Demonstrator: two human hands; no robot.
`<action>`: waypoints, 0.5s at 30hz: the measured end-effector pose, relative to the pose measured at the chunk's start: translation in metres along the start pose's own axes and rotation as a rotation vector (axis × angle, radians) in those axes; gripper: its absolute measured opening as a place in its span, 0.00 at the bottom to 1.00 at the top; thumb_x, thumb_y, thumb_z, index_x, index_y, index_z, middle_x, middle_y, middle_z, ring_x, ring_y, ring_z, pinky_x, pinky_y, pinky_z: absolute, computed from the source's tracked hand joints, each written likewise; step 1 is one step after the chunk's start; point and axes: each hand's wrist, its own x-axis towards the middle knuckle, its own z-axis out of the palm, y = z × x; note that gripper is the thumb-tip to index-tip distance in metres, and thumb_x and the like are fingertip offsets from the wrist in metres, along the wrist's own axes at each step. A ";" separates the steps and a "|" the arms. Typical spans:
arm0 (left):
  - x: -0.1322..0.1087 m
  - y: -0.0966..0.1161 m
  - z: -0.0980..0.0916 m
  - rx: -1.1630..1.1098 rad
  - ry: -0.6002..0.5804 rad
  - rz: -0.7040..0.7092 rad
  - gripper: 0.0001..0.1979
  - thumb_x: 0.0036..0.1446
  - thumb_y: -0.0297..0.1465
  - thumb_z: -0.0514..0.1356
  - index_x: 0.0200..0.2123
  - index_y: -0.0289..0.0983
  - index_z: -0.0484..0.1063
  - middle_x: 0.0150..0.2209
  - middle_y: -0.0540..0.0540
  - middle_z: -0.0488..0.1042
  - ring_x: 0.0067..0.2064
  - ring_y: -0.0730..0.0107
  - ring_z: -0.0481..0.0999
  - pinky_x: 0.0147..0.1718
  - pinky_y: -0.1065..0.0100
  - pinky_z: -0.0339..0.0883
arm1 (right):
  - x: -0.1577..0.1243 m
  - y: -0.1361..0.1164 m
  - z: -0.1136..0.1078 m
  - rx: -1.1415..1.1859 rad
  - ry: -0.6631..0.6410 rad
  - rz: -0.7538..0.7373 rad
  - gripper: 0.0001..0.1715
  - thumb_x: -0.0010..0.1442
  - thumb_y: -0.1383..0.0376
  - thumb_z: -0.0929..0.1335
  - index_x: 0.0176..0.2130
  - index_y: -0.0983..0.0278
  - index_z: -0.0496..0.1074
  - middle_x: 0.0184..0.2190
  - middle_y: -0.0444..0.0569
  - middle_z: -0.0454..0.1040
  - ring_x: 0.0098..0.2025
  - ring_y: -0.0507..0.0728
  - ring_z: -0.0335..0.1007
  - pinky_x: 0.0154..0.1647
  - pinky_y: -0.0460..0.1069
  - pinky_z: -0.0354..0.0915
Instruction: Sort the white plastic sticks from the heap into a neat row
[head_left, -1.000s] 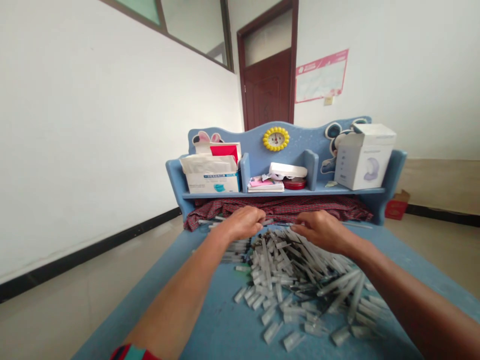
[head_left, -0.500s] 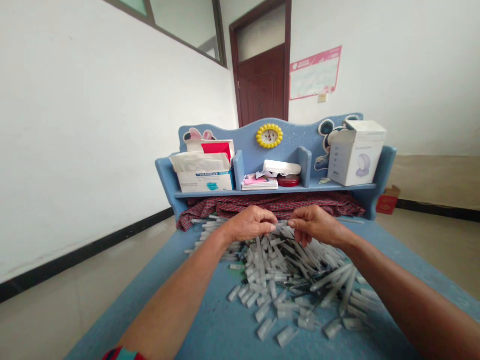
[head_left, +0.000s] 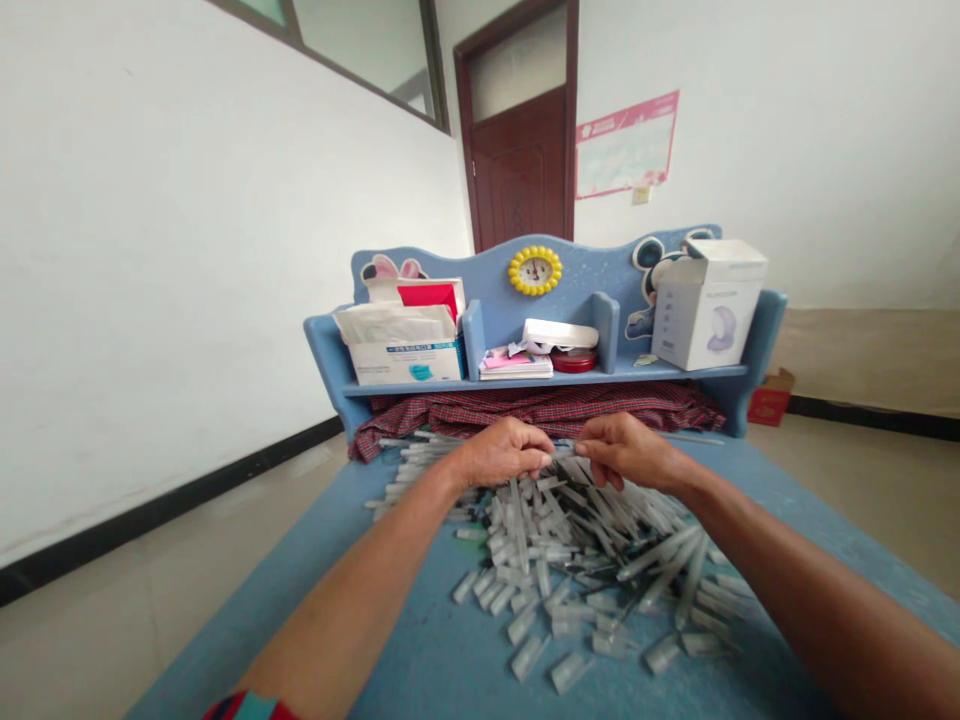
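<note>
Above a heap of pen parts (head_left: 555,520), my left hand (head_left: 506,450) and my right hand (head_left: 622,448) face each other, fingertips nearly meeting. Both hands are closed in a pinch. A small translucent pen piece (head_left: 563,452) spans the gap between them, one end at each hand; its exact shape is too small to tell. Under my hands lie long pale tubes and dark thin rods in a tangle. Short clear pen caps (head_left: 529,655) are scattered at the heap's near side. Left of the heap, partly behind my left wrist, pale pen barrels (head_left: 420,470) lie roughly side by side.
The blue desk (head_left: 420,640) carries a raised shelf (head_left: 517,383) at its back. On it stand a mask box (head_left: 405,362), papers, a red round tin (head_left: 574,361) and a white carton (head_left: 712,310). A checked cloth (head_left: 540,405) lies bunched beneath the shelf.
The whole view has shifted slightly to the left. My hands keep nearly the same pinch above the heap, and the scattered parts lie as before.
</note>
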 end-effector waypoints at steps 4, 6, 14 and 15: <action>0.002 -0.004 0.002 -0.004 -0.001 -0.006 0.09 0.51 0.29 0.55 0.32 0.31 0.73 0.21 0.52 0.69 0.22 0.78 0.63 0.22 0.77 0.56 | 0.000 0.001 -0.001 -0.001 -0.013 0.019 0.10 0.53 0.60 0.66 0.30 0.65 0.65 0.15 0.40 0.70 0.12 0.47 0.58 0.13 0.41 0.52; 0.002 -0.005 0.003 -0.004 -0.002 -0.008 0.09 0.51 0.28 0.54 0.32 0.31 0.73 0.21 0.51 0.69 0.22 0.77 0.63 0.22 0.77 0.56 | 0.001 0.002 -0.001 -0.043 0.003 0.035 0.12 0.55 0.59 0.65 0.28 0.66 0.65 0.12 0.39 0.67 0.11 0.46 0.54 0.12 0.41 0.49; 0.002 -0.004 0.003 -0.021 0.000 -0.018 0.09 0.51 0.29 0.55 0.33 0.31 0.73 0.21 0.52 0.69 0.22 0.77 0.64 0.22 0.76 0.57 | -0.001 0.001 -0.001 -0.039 -0.029 0.051 0.10 0.55 0.60 0.65 0.32 0.66 0.65 0.13 0.39 0.68 0.11 0.46 0.53 0.11 0.41 0.48; 0.002 -0.005 0.003 -0.021 0.003 -0.018 0.09 0.51 0.29 0.55 0.32 0.31 0.73 0.21 0.51 0.69 0.22 0.77 0.64 0.22 0.76 0.57 | -0.001 0.000 -0.001 -0.048 -0.028 0.054 0.11 0.55 0.59 0.64 0.32 0.66 0.65 0.12 0.38 0.67 0.10 0.46 0.53 0.11 0.41 0.48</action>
